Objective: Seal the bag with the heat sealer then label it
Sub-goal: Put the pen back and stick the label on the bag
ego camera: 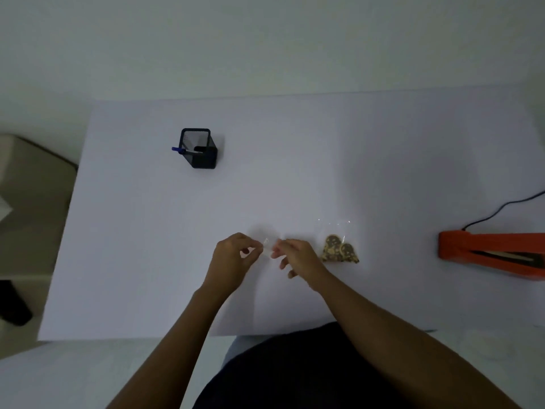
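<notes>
Near the front edge of a broad, smooth white table (147,231), a person's two bare hands meet over a small, pale, thin slip (267,246), probably a sticky label, though it is too blurred to be sure. The left hand (233,261) pinches its left end between thumb and fingertips; the right hand (298,256) pinches the other end, its lower fingers loosely spread. Just right of the hands lies a small clear plastic bag (339,246), glossy and crinkled, holding a few round, brown speckled biscuits; whether its top is sealed cannot be told. Farther right of the bag, well apart, sits an orange heat sealer (486,252) with a long hinged bar, slightly open, and a black cord (501,209) trailing away. Far to the bag's upper left stands a black square mesh pen holder (200,150) with a blue pen (178,149) poking out. Peeling looks best done slowly, fingertips kept at the edges, so the adhesive stays clean and flat before it goes on the bag.
</notes>
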### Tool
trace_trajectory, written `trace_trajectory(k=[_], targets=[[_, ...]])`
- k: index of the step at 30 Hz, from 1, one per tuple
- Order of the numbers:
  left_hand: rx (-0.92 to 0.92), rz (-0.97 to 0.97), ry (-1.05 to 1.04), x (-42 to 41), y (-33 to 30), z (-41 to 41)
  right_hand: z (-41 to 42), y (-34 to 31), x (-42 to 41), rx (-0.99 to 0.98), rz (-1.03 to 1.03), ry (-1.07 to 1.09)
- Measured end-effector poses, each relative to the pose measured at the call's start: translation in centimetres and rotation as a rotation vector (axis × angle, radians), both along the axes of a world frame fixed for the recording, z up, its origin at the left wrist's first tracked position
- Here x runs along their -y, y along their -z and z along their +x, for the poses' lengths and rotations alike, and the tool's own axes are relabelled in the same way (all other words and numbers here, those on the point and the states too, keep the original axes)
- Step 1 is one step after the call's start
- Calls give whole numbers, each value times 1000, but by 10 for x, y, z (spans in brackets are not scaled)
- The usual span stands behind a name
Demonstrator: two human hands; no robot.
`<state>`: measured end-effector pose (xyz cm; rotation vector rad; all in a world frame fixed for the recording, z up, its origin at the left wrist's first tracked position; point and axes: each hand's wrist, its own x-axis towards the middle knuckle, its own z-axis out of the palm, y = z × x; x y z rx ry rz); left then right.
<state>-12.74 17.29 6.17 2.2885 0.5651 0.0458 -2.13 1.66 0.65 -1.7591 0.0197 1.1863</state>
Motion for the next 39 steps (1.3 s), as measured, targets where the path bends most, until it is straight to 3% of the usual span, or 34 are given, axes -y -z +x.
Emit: trace_trajectory(k=[3,7,10,13,17,21,25,31,39], targets=[[50,14,152,-11,-16,2,14,-37,-2,-183,49,-23],[104,54,367,-21,-28,7,19,-58,-2,-189,119,-118],[149,95,426,-26,-29,13,17,-63,1,-203,159,-71],[160,53,342,-24,-26,21,13,-65,8,-198,194,105],[32,-283,64,-1,-22,46,8,-66,25,-63,179,362],[-89,-434,109,36,-13,69,8,-63,44,2,165,476],[-114,-425,92,70,6,86,15,-52,66,-7,121,548],[-210,-407,39,101,37,107,42,-32,97,23,71,493],[-288,-359,-62,122,63,133,96,9,112,286,-132,213]])
